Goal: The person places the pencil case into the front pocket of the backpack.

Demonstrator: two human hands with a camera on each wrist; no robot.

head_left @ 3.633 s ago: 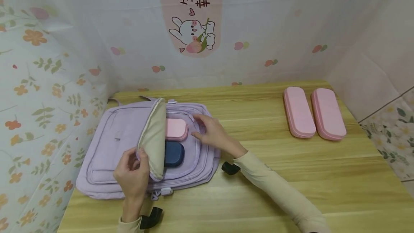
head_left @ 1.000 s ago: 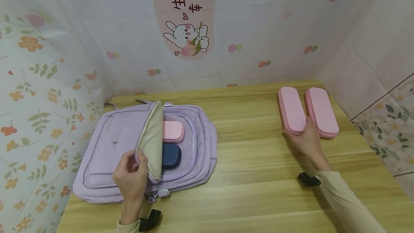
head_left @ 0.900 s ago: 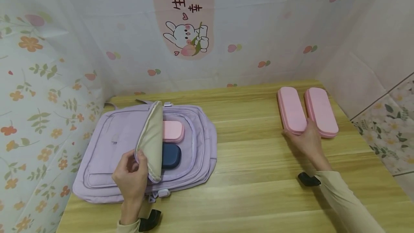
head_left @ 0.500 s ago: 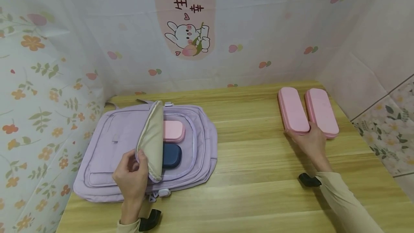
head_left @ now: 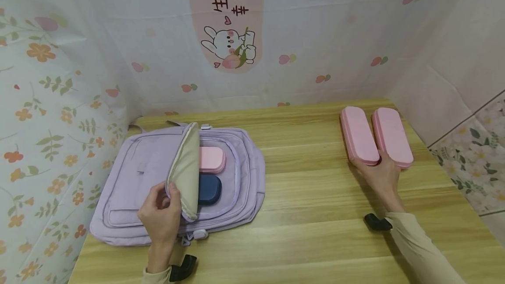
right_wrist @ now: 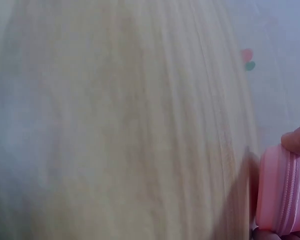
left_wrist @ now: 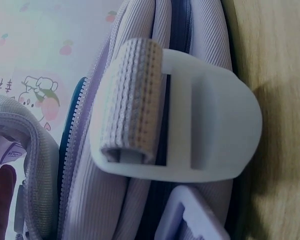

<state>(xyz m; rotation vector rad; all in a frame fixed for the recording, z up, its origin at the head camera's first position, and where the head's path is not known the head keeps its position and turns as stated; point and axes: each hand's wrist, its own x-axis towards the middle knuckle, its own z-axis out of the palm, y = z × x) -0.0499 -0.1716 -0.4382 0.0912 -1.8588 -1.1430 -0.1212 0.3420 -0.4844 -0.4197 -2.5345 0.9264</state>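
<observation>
Left hand (head_left: 161, 218) gripping the beige-lined flap (head_left: 185, 170) of the purple backpack (head_left: 130, 174), holding it up – 1 pink case (head_left: 212, 160) and 1 blue case (head_left: 210, 189) lying inside. Right of the backpack, well apart on the wooden surface (head_left: 307, 196): 2 pink cases side by side. Right hand (head_left: 379, 174) clamped on the near end of the left pink case (head_left: 358, 135) – other pink case (head_left: 391, 136) just beside it.

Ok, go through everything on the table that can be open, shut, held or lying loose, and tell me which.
Purple backpack: lying flat, main flap lifted open.
Flap: held up by the left hand.
Pink case in the backpack: closed, lying inside.
Dark blue case: closed, lying inside, partly under the flap.
Left pink case on the table: zipped shut, near end gripped by the right hand.
Right pink case: closed, lying on the table.
</observation>
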